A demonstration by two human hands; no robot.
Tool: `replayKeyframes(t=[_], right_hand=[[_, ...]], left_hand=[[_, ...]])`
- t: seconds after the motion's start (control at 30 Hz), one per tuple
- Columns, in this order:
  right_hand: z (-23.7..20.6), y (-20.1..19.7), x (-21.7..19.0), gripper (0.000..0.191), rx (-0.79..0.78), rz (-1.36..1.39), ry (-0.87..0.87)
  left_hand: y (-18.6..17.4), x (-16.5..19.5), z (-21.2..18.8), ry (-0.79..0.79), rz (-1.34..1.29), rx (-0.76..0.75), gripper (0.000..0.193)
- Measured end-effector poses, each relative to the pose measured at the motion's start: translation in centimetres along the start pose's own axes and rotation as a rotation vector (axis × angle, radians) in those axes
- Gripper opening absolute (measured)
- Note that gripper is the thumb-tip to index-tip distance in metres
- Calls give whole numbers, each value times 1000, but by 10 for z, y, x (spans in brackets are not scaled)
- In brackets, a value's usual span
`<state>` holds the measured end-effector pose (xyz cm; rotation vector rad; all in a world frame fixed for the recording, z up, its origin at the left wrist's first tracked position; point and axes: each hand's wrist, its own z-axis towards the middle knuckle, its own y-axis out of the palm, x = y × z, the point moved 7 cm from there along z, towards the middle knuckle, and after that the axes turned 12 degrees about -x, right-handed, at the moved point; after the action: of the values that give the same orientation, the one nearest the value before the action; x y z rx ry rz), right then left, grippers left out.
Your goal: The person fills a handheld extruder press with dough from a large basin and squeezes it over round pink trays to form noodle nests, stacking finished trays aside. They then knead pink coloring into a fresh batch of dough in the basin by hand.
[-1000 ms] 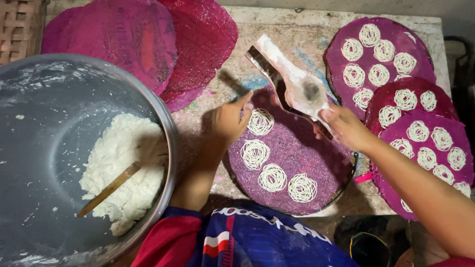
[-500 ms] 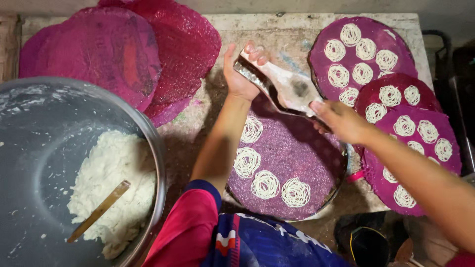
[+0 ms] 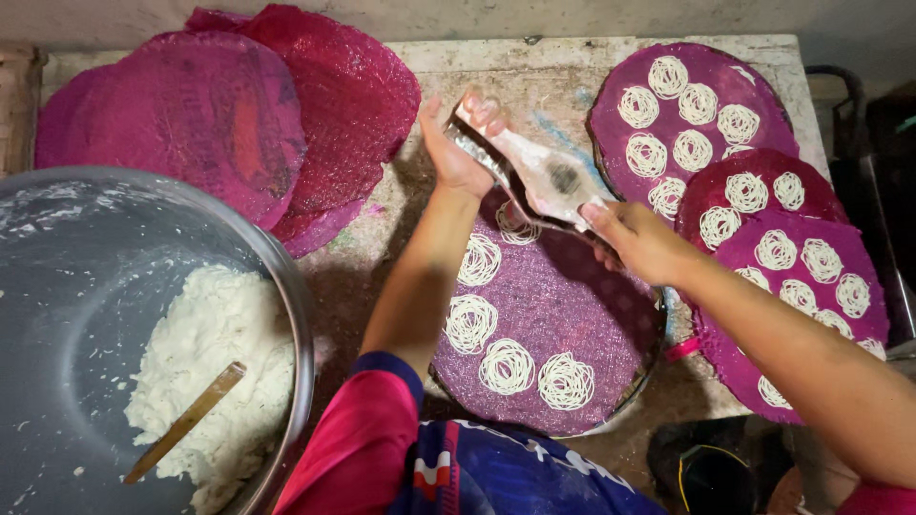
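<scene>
My left hand [image 3: 456,143] grips the far handle of a whitish noodle press [image 3: 539,174], and my right hand [image 3: 637,240] grips its near handle. The press hangs over the upper edge of a round purple woven mat [image 3: 572,305] in front of me. Several white noodle coils [image 3: 508,365] lie on that mat, along its left and near side. The right half of the mat is bare.
A large steel basin [image 3: 57,286] at the left holds white dough [image 3: 224,353] and a wooden stick [image 3: 186,420]. Empty pink mats [image 3: 219,114] are stacked at the back left. Three purple mats with noodle coils [image 3: 692,114] overlap at the right on the worn table [image 3: 534,67].
My left hand rose from the mat and took hold of the press's far handle. The press now sits over the mat's upper edge with both hands on it.
</scene>
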<state>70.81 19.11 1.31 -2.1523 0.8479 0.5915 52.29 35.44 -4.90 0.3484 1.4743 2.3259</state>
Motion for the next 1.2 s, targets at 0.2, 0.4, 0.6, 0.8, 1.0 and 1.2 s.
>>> replayKeyframes(t=[0.2, 0.4, 0.6, 0.8, 1.0, 1.2], right_hand=[[-4, -16, 6, 64, 54, -119, 74], [1, -25, 4, 61, 77, -60, -72], [10, -22, 21, 55, 115, -21, -153], [7, -26, 34, 53, 191, 96, -208], [-34, 20, 55, 67, -130, 153, -66], [-54, 54, 38, 69, -216, 125, -11]], left_hand=[[15, -19, 3, 73, -91, -10, 41], [-19, -17, -2, -157, 26, 525, 60], [-59, -48, -55, -993, 674, 369, 88], [-31, -1, -58, -525, 1872, 169, 72], [30, -9, -86, -172, 382, 199, 54], [65, -25, -83, 6, -145, 37, 53]])
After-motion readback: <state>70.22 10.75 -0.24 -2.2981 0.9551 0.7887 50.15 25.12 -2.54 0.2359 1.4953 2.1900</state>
